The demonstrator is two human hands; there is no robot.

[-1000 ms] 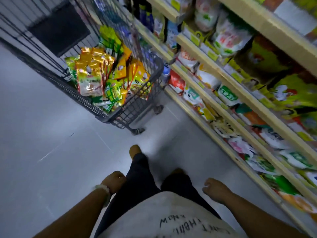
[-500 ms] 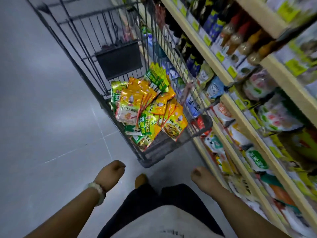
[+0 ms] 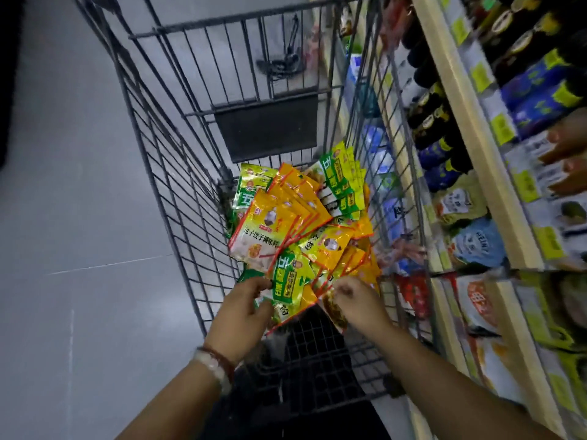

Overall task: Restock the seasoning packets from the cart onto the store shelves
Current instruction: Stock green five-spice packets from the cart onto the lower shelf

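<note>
Both hands are reached into the cart (image 3: 165, 173): the left hand (image 3: 243, 308) pinches a green packet (image 3: 287, 277) at 6 o'clock of the packet pile (image 3: 305, 223), the right hand (image 3: 355, 301) grips orange packets (image 3: 349, 265), presumably gathered for the shelves (image 3: 470, 147) at 3 o'clock.

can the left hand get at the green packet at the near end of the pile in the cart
Probably yes. The left hand is already inside the cart, its fingertips at the green packet, with nothing lying between them.
</note>
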